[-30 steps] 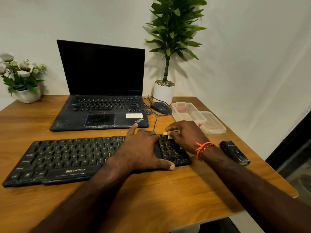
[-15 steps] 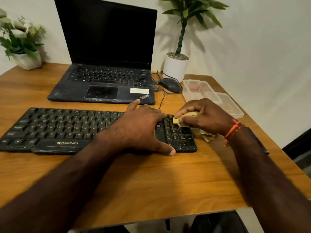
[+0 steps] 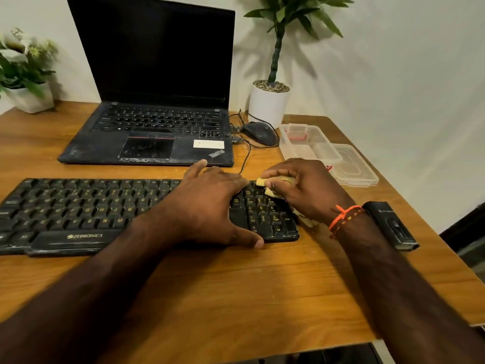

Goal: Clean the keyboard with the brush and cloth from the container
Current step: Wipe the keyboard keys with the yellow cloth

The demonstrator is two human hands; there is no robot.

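A black Zebronics keyboard (image 3: 78, 214) lies across the wooden desk in front of me. My left hand (image 3: 207, 206) rests flat on its right half, thumb at the front edge. My right hand (image 3: 307, 190) grips a folded yellow cloth (image 3: 265, 183) and presses it on the number pad at the keyboard's right end. More cloth shows under the right wrist. The clear plastic container (image 3: 309, 143) stands open behind my right hand, a red item inside its far end. Its lid (image 3: 354, 166) lies beside it. No brush can be made out.
An open black laptop (image 3: 152, 132) sits behind the keyboard, with a wired mouse (image 3: 259, 132) to its right. A white potted plant (image 3: 269, 101) stands at the back, a flower pot (image 3: 29, 98) at back left. A small black device (image 3: 391, 224) lies near the desk's right edge.
The camera has tilted down and closer. My right hand with the cloth shifted slightly over the number pad. My left hand stayed on the keyboard.
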